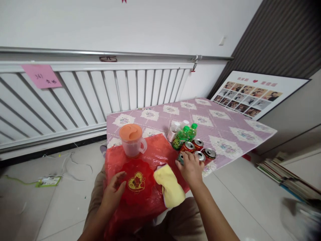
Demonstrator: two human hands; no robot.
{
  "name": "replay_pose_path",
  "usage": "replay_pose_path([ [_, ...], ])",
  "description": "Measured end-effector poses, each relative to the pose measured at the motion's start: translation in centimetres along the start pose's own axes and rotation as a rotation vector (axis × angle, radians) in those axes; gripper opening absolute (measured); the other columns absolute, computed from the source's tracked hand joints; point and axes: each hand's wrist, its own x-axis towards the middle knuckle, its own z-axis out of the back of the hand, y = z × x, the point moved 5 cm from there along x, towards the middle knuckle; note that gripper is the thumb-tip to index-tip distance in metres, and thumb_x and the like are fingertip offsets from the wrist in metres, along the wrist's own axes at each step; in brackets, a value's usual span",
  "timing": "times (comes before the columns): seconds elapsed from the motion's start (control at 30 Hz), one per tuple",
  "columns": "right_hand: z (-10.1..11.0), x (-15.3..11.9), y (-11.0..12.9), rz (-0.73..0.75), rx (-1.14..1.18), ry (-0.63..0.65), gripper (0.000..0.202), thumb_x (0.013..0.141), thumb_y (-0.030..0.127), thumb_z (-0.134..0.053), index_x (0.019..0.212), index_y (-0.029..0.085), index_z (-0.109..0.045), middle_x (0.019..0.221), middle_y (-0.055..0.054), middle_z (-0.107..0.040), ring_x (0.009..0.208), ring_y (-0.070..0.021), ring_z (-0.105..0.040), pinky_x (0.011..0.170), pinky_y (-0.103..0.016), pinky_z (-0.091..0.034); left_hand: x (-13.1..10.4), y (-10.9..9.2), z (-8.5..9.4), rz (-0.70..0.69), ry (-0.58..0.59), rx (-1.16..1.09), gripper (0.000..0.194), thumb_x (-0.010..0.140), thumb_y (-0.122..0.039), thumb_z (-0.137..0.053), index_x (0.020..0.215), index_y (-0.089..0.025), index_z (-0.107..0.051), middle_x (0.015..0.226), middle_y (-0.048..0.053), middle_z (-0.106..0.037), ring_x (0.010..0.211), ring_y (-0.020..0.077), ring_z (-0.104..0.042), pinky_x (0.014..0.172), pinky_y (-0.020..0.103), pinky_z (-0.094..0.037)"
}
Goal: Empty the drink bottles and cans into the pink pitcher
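Observation:
My left hand (115,189) is open, fingers apart, at the left rim of a red scalloped plate (147,170) with a gold heart. My right hand (191,166) has its fingers curled over the top of a greenish can (180,158), mostly hidden by them. Beside and behind it stand red cans (187,147) and a dark-topped can (209,154). Green-capped bottles (181,137) and white-capped bottles (173,131) are grouped behind the cans. A yellow folded cloth (171,187) lies between my hands. Behind the plate stands a clear pitcher (131,147) with an orange lid.
Red plastic sheeting (157,147) covers the near left part of the table, over a purple floral tablecloth (220,130). A white radiator (140,87) runs behind. A photo board (247,95) leans at the right; a power strip (49,181) lies on the floor.

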Motion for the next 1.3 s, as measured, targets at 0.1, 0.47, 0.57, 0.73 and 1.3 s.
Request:
replay_pose_path([
  [0.1, 0.0, -2.1, 2.1, 0.102, 0.089, 0.040, 0.043, 0.090, 0.036, -0.059, 0.130, 0.020, -0.059, 0.136, -0.014, -0.061, 0.123, -0.0311, -0.050, 0.094, -0.045, -0.037, 0.1, -0.9, 1.2, -0.047, -0.082, 0.148, 0.046, 0.077, -0.039, -0.062, 0.118, -0.020, -0.063, 0.126, 0.010, -0.067, 0.121, 0.0288, -0.063, 0.107, 0.045, -0.048],
  [0.47, -6.1, -9.9, 3.6, 0.194, 0.250, 0.281, 0.050, 0.086, 0.024, -0.058, 0.136, 0.020, -0.058, 0.142, -0.014, -0.058, 0.128, -0.0312, -0.054, 0.103, -0.048, -0.045, 1.6, 5.2, 1.3, -0.095, -0.057, 0.238, 0.059, 0.086, -0.041, -0.057, 0.137, -0.015, -0.046, 0.142, 0.015, -0.053, 0.138, 0.0296, -0.048, 0.117, 0.048, -0.037],
  [0.57, -6.5, -9.8, 1.7, 0.192, 0.383, 0.151, 0.045, 0.086, 0.021, -0.051, 0.130, 0.015, -0.059, 0.129, -0.017, -0.066, 0.117, -0.0277, -0.062, 0.102, -0.044, -0.049, 1.7, 5.8, 1.3, -0.076, -0.046, 0.242, 0.058, 0.088, -0.042, -0.055, 0.138, -0.015, -0.045, 0.144, 0.016, -0.052, 0.140, 0.0297, -0.046, 0.119, 0.049, -0.034],
  [0.73, -5.1, -9.0, -0.6, 0.088, 0.498, 0.063, 0.043, 0.088, 0.026, -0.047, 0.129, 0.015, -0.057, 0.120, -0.016, -0.069, 0.108, -0.0263, -0.067, 0.097, -0.042, -0.052, 1.7, 5.5, 1.4, -0.071, -0.041, 0.249, 0.052, 0.092, -0.042, -0.047, 0.137, -0.015, -0.046, 0.144, 0.015, -0.052, 0.139, 0.0295, -0.046, 0.121, 0.051, -0.030],
  [1.3, -6.7, -10.0, 5.7, 0.229, 0.197, 0.182, 0.046, 0.086, 0.016, -0.053, 0.131, 0.014, -0.063, 0.133, -0.016, -0.064, 0.119, -0.0311, -0.057, 0.102, -0.044, -0.047, -3.4, 9.0, 2.9, -0.324, 0.096, 0.604, 0.090, 0.086, -0.053, -0.054, 0.158, -0.016, -0.016, 0.163, 0.017, -0.028, 0.149, 0.0352, -0.029, 0.122, 0.049, -0.029],
])
